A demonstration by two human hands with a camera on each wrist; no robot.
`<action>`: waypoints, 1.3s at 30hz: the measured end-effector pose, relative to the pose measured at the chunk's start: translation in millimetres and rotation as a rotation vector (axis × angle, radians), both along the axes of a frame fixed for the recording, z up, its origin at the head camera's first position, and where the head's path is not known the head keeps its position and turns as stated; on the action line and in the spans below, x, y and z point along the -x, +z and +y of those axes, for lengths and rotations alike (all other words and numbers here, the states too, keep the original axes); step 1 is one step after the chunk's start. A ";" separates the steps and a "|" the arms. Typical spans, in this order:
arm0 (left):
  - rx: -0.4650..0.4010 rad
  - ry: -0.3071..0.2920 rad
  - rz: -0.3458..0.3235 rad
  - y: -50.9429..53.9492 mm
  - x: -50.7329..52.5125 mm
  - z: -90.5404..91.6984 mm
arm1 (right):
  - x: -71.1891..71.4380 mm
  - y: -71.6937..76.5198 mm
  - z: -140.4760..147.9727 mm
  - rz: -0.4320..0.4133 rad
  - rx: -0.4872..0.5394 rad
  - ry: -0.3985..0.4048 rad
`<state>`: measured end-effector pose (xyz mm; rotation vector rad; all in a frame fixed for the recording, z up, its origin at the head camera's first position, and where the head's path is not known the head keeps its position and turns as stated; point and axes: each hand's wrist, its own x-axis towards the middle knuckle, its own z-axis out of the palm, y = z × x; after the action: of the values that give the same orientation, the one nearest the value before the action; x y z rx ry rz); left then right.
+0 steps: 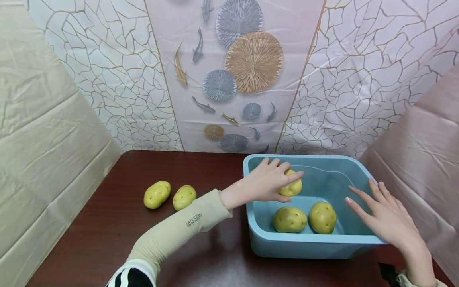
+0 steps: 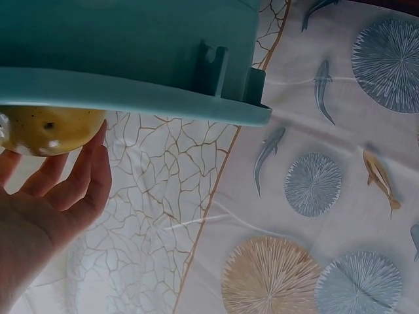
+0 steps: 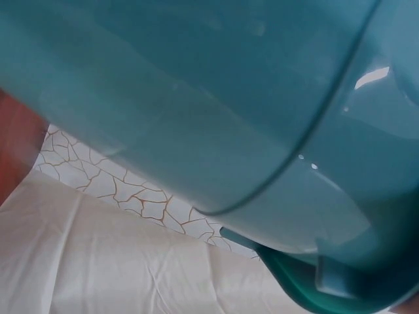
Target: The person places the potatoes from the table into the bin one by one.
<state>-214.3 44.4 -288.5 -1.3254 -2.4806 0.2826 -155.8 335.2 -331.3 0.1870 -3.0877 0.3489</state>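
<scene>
My left hand (image 1: pixel 263 181) reaches from the left over the near-left part of a blue plastic tub (image 1: pixel 312 238) and grips a yellow potato (image 1: pixel 293 186) between thumb and fingers. In the left wrist view, curled fingers lie around that potato (image 2: pixel 55 131), partly hidden behind the tub's rim (image 2: pixel 131 98). Two more potatoes, one on the left (image 1: pixel 289 220) and one on the right (image 1: pixel 322 217), lie on the tub's floor. At the tub's right side my right hand (image 1: pixel 389 213) spreads its fingers over the rim, holding nothing. Only the tub's wall (image 3: pixel 196 118) fills most of the right wrist view.
On the dark red-brown table (image 1: pixel 118 239), two potatoes lie left of the tub, one farther left (image 1: pixel 157 195) and one (image 1: pixel 184 197) close to my left sleeve (image 1: pixel 183 225). A patterned cloth (image 1: pixel 229 79) hangs behind the table, with plain cloth at both sides.
</scene>
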 end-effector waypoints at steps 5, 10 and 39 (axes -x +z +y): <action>0.004 0.004 0.006 0.0 -0.5 0.3 | 0.4 -0.5 0.1 0.002 -0.003 0.001; -0.003 -0.004 0.020 -0.7 0.3 -0.2 | 0.8 -0.8 0.1 0.009 -0.004 0.004; -0.045 -0.025 0.039 -4.3 2.6 -7.7 | 0.2 -1.0 -0.5 0.000 -0.011 -0.004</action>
<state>-216.9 36.7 -292.8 -1.3197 -2.4219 0.2434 -156.0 334.7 -332.3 0.1811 -3.0899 0.3324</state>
